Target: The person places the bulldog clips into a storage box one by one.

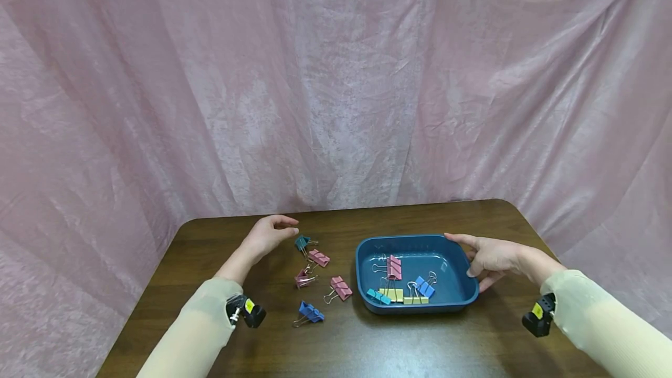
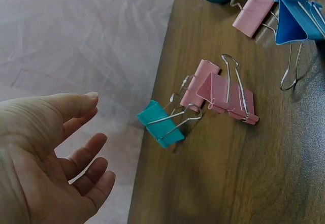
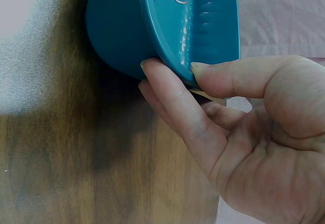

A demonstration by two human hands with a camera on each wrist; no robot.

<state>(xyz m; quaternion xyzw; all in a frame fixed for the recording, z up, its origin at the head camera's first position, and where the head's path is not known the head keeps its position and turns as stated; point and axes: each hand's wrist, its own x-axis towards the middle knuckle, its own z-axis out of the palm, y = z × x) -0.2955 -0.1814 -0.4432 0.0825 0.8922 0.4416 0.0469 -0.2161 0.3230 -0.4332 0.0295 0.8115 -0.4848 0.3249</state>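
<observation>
My left hand (image 1: 266, 237) hovers at the table's far left, fingers loosely bent and holding nothing. Just right of it lies a teal binder clip (image 2: 160, 124), apart from the fingertips. Beside that clip are a pink binder clip (image 1: 318, 258) and another pink clip (image 1: 303, 279) with its wire handles raised. With thumb and fingers my right hand (image 1: 496, 258) grips the right end of a blue plastic tray (image 3: 119, 28), thumb over the rim and fingers against the outer wall. Inside the tray sit several binder clips, among them a pink one (image 1: 394, 268) and a blue one (image 1: 424, 287).
Nearer the front, left of the tray, are a pink binder clip (image 1: 341, 288) and a blue binder clip (image 1: 311, 312). The wooden table (image 1: 294, 354) has rounded far corners. A pink curtain (image 1: 336, 86) hangs behind it.
</observation>
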